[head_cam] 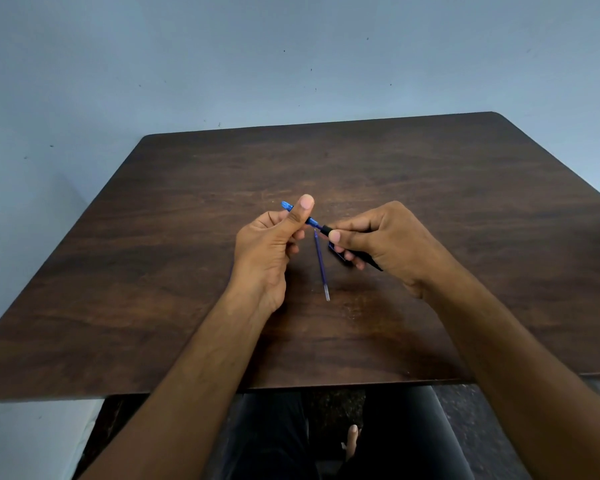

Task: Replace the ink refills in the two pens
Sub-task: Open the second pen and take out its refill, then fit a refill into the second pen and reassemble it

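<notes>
Your left hand (267, 244) grips the blue pen (309, 221) at frame centre; your right hand (378, 242) pinches its black tip. A refill (322, 265) lies below on the table (465, 202), far from every edge.

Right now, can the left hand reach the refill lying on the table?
Probably not at once: the left hand grips the blue pen. The refill lies uncovered on the table between both hands.
</notes>
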`<state>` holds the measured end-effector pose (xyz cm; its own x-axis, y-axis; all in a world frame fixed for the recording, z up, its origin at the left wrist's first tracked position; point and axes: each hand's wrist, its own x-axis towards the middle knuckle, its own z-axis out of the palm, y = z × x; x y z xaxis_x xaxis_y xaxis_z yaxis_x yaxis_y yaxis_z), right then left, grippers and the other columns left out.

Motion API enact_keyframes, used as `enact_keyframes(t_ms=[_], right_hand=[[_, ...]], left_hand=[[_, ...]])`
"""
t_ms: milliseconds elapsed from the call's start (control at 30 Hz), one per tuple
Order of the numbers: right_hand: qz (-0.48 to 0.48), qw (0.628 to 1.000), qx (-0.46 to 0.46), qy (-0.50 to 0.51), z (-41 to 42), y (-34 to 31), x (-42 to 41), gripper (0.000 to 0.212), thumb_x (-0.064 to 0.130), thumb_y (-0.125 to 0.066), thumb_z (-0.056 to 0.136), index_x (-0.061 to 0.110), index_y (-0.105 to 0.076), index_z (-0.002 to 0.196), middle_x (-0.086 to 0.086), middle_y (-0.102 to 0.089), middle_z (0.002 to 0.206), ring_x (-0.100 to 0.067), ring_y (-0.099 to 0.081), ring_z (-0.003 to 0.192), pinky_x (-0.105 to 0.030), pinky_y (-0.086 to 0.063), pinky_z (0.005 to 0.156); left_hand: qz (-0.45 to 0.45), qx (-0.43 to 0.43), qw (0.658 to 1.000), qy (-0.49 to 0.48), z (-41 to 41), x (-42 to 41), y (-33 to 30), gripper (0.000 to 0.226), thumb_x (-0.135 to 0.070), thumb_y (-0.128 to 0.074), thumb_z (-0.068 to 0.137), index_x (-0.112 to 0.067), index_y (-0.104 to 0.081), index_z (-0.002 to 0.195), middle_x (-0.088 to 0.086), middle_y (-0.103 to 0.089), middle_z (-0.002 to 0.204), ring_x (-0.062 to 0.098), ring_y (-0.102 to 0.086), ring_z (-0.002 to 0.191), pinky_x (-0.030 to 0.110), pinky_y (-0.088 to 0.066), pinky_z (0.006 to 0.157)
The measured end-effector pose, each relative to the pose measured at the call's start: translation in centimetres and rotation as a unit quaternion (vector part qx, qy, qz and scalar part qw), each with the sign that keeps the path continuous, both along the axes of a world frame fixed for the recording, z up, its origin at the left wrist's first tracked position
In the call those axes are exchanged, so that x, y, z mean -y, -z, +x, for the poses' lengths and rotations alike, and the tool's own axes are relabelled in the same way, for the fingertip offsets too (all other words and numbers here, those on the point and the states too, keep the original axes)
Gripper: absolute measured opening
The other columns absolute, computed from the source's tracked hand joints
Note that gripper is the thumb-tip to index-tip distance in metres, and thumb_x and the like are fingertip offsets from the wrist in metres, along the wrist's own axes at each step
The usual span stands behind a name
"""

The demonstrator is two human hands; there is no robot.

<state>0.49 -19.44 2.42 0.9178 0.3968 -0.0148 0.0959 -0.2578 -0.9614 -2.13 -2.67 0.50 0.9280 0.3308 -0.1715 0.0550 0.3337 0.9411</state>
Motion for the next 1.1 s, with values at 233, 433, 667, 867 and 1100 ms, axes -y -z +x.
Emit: enact_keyframes(t_ms=[233,433,667,867,1100], right_hand=[[0.028,0.999,-0.003,0.018,0.0,-0.1,-0.4,0.014,0.026,-0.073,0.09,0.018,-0.081,0.098,-0.008,-0.068,0.067,-0.014,-0.055,0.057,-0.021,-0.045,0.048],[0.005,0.999,0.017,0.041,0.0,-0.3,-0.5,0.019,0.026,-0.072,0.087,0.011,-0.081,0.078,-0.024,-0.062,0.064,-0.024,-0.046,0.057,-0.024,-0.038,0.046],[-0.014,0.997,0.026,0.076,-0.2,-0.5,-0.1,0.015,0.021,-0.071,0.082,0.016,-0.082,0.073,-0.023,-0.069,0.07,-0.023,-0.042,0.057,-0.017,-0.036,0.043],[-0.032,0.99,0.03,0.132,0.4,-0.6,1.2,0.01,0.029,-0.077,0.075,0.021,-0.083,0.073,0.002,-0.069,0.056,-0.006,-0.047,0.048,-0.019,-0.036,0.043],[-0.042,0.98,0.046,0.188,1.3,-0.5,2.4,0.028,0.029,-0.079,0.071,0.001,-0.077,0.074,-0.013,-0.045,0.057,-0.019,-0.041,0.053,-0.025,-0.033,0.044]], left_hand=[[0.016,0.002,1.0,0.012,-0.2,0.2,0.1,0.037,-0.045,-0.09,0.058,-0.018,-0.067,0.071,-0.001,-0.063,0.066,0.008,-0.052,0.061,0.025,-0.045,0.063],[0.025,0.02,0.999,0.001,-0.1,0.2,-0.2,0.035,-0.043,-0.088,0.057,-0.018,-0.068,0.069,-0.002,-0.063,0.063,0.009,-0.052,0.06,0.024,-0.046,0.062],[-0.002,0.033,0.999,-0.032,0.1,0.0,-0.3,0.035,-0.041,-0.088,0.06,-0.015,-0.073,0.076,0.001,-0.065,0.067,0.01,-0.053,0.061,0.026,-0.046,0.062],[0.003,0.034,0.998,-0.046,1.0,-0.9,-0.1,0.033,-0.041,-0.087,0.062,-0.015,-0.075,0.077,0.001,-0.071,0.073,0.007,-0.047,0.055,0.023,-0.041,0.054],[0.378,0.02,0.922,0.075,1.5,0.6,0.4,0.021,-0.047,-0.084,0.07,-0.028,-0.081,0.077,-0.016,-0.074,0.068,-0.008,-0.063,0.061,0.015,-0.044,0.06]])
